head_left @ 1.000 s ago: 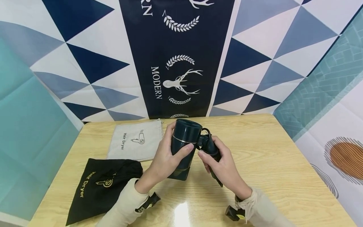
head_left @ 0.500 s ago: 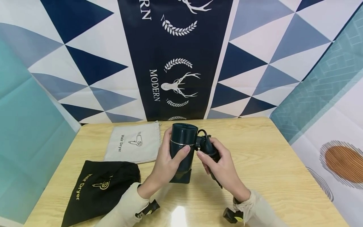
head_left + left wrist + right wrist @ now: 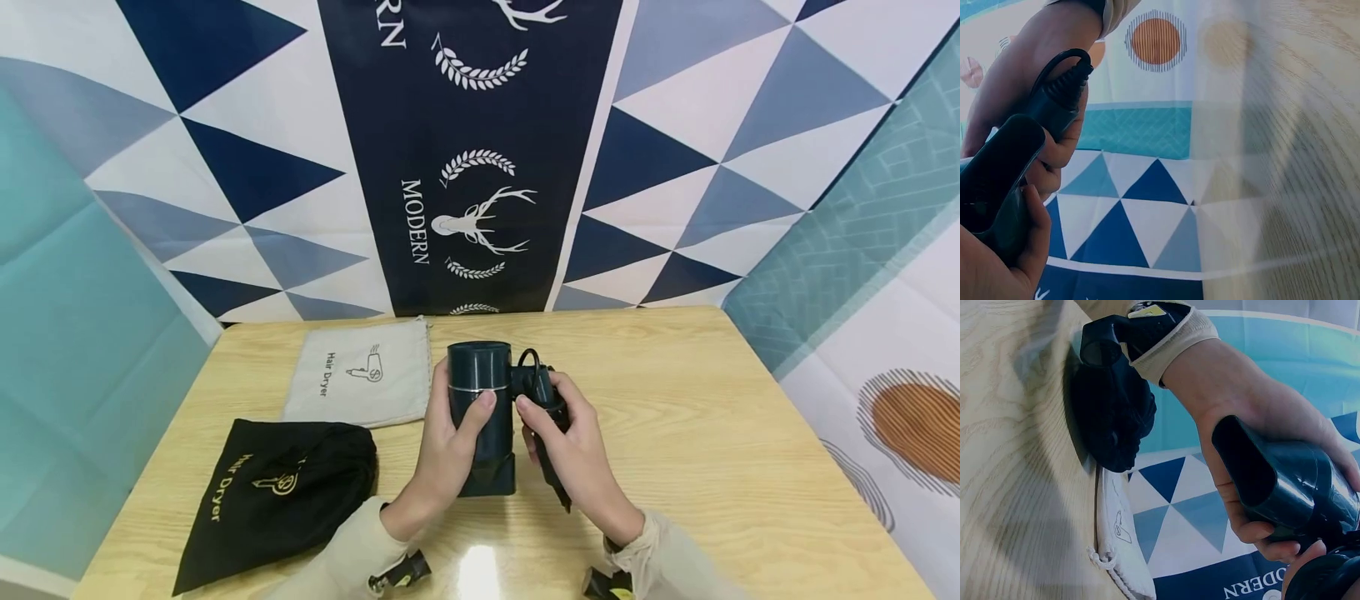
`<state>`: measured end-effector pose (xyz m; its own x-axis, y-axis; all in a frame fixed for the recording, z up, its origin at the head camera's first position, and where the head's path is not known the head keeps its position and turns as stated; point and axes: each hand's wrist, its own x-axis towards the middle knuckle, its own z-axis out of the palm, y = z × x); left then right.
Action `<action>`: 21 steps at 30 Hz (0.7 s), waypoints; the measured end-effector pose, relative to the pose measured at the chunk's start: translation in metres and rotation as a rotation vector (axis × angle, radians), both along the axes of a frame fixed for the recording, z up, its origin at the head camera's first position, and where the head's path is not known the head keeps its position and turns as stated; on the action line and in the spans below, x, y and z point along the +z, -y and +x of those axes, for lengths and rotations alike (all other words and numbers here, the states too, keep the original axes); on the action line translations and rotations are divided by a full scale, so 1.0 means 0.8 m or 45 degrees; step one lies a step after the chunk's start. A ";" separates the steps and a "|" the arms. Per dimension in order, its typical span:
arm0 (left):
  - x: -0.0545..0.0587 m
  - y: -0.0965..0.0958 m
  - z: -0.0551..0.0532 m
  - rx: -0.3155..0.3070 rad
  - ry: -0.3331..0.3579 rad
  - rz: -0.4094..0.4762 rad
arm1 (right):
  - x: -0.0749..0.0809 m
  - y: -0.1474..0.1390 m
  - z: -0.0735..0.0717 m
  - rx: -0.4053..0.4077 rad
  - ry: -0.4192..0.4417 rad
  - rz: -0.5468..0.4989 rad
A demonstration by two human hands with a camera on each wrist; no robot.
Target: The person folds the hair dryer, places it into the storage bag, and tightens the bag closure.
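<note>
A dark teal hair dryer (image 3: 480, 367) is held above the table between both hands. My left hand (image 3: 442, 450) grips its barrel from the left, thumb lying across the front. In the right wrist view the flat nozzle (image 3: 1291, 494) faces toward the table side. My right hand (image 3: 573, 442) grips the handle and the black cord (image 3: 551, 471) bundled along it. The cord's small loop (image 3: 1063, 59) sticks up by the handle's end in the left wrist view. Much of the handle is hidden behind the right fingers.
A black drawstring bag (image 3: 277, 500) printed "Hair Dryer" lies at the left of the wooden table (image 3: 697, 433). Behind it lies a flat light grey bag (image 3: 360, 375) with the same print. A patterned cloth (image 3: 480, 125) hangs along the table's back edge.
The hair dryer has turned from leaning right to nearly upright in the head view and has come slightly nearer. Both hands have moved with it, keeping their hold.
</note>
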<state>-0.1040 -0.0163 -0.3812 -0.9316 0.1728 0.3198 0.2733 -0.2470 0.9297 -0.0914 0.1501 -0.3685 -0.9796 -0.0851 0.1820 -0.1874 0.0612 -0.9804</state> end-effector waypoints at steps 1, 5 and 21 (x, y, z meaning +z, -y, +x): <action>0.000 0.000 0.000 0.002 0.000 -0.001 | 0.000 0.000 0.001 -0.001 -0.003 0.004; -0.003 -0.002 0.002 0.012 0.004 0.005 | 0.000 0.000 0.003 -0.015 -0.010 0.009; -0.015 -0.014 0.011 0.064 0.118 0.066 | -0.010 0.012 0.009 -0.203 0.072 -0.040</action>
